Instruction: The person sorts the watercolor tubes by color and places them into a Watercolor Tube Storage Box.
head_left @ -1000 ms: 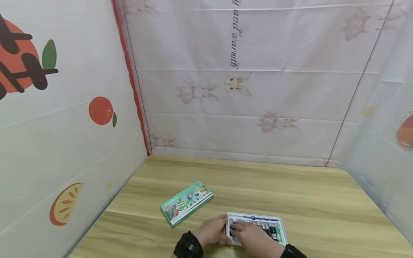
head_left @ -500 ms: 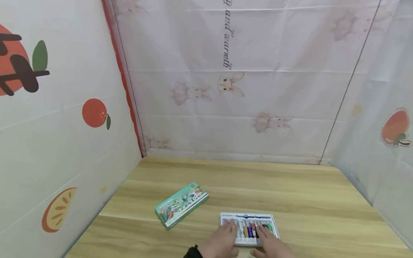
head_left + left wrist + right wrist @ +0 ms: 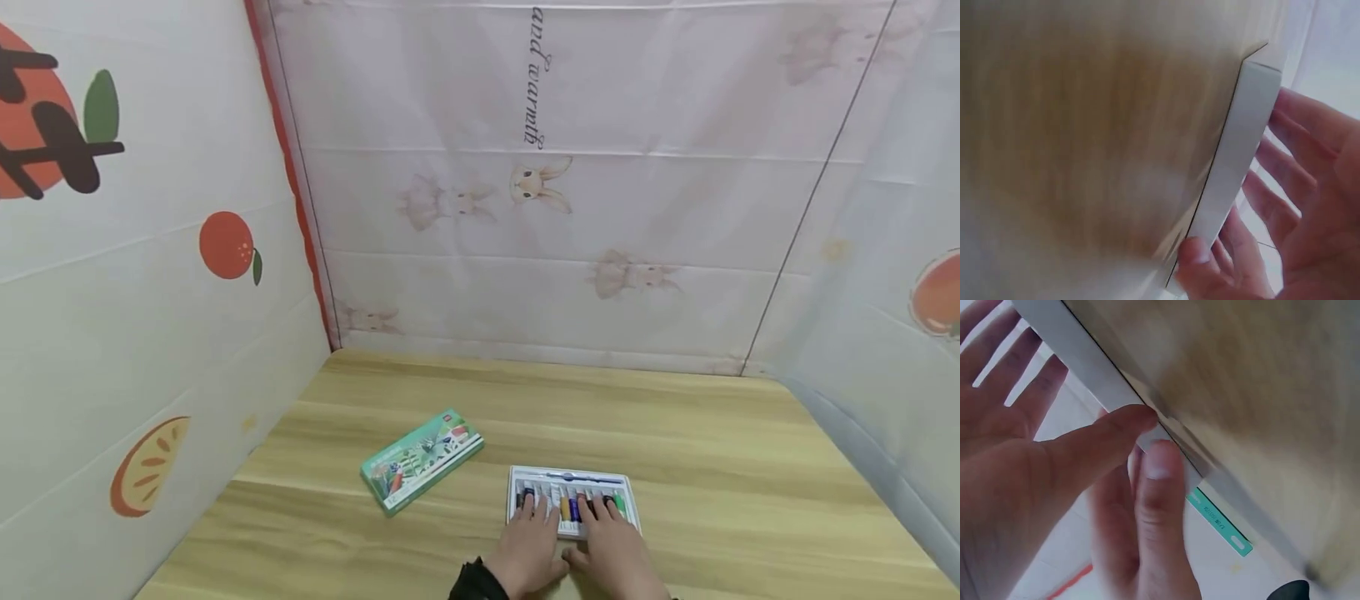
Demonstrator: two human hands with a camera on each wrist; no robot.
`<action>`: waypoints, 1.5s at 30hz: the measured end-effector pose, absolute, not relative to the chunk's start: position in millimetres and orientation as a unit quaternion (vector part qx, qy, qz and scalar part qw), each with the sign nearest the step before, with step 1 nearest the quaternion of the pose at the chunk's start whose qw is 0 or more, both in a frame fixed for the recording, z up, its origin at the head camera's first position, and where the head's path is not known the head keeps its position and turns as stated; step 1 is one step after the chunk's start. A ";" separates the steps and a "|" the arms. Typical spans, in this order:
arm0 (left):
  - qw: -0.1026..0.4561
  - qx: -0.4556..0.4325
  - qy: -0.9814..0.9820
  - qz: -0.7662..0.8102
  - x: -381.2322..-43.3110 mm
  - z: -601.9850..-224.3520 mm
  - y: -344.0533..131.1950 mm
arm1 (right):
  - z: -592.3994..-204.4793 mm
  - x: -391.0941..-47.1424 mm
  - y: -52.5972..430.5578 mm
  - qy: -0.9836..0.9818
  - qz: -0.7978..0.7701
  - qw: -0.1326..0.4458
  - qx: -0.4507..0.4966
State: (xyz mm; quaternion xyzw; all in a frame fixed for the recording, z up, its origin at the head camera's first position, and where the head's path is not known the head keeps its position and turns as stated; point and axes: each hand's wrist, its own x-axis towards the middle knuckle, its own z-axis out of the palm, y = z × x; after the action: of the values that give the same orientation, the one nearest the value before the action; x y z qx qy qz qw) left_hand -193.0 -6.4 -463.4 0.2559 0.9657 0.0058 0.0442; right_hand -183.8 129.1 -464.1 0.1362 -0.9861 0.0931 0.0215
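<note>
A white tray of paint tubes [image 3: 633,518] lies flat near the front of the table. Tubes in several colours stand side by side in it, a purple tube [image 3: 575,511] and a green tube [image 3: 619,503] among them; a thin blue paintbrush [image 3: 573,478] lies along its far side. My left hand [image 3: 528,546] rests with extended fingers over the left tubes, its thumb at the tray's front wall [image 3: 1235,137]. Beside it, my right hand [image 3: 615,550] spreads its fingers over the right tubes. The right thumb [image 3: 1125,422] touches the front wall, near the left thumb [image 3: 1163,465].
A green illustrated box [image 3: 422,461] lies slanted on the wooden table [image 3: 712,433], left of and beyond the tray. Printed cloth walls close off the left, the back [image 3: 480,233] and the right.
My left hand has moved from the tray's left edge onto the tubes. My right hand has shifted rightward, uncovering the middle tubes. The head view has shifted slightly.
</note>
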 end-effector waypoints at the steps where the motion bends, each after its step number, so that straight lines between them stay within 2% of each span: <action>1: 0.035 0.247 0.968 0.004 -193.1 -462.5 -5.6 | -464.6 -185.1 128.4 -0.986 0.086 0.035 0.140; 6: 0.009 0.212 0.977 0.013 -191.3 -459.7 -9.2 | -471.9 -190.9 127.9 -0.982 0.110 0.063 0.141; 11: 0.016 0.200 0.979 0.035 -188.6 -460.1 -17.9 | -478.8 -189.3 130.2 -0.975 0.177 0.052 0.128; 18: 0.019 0.230 0.969 0.085 -188.2 -458.9 -26.0 | -477.7 -183.1 132.3 -0.965 0.240 0.042 0.095; 29: 0.062 0.271 0.953 0.118 -201.9 -444.4 -26.6 | -459.1 -189.5 133.8 -0.984 0.092 0.086 0.128; 37: 0.084 0.261 0.958 0.085 -199.9 -449.3 -18.6 | -459.9 -189.1 128.7 -0.985 0.086 0.020 0.149; 45: 0.054 0.234 0.970 0.032 -196.6 -446.2 -2.7 | -459.9 -191.7 125.3 -0.989 0.046 0.034 0.134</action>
State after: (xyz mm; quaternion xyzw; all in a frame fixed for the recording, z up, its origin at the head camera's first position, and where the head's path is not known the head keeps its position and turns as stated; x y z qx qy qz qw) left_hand -196.6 -2.7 -446.2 0.2335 0.9703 0.0319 0.0542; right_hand -191.7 125.3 -459.9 0.1337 -0.9893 0.0461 0.0344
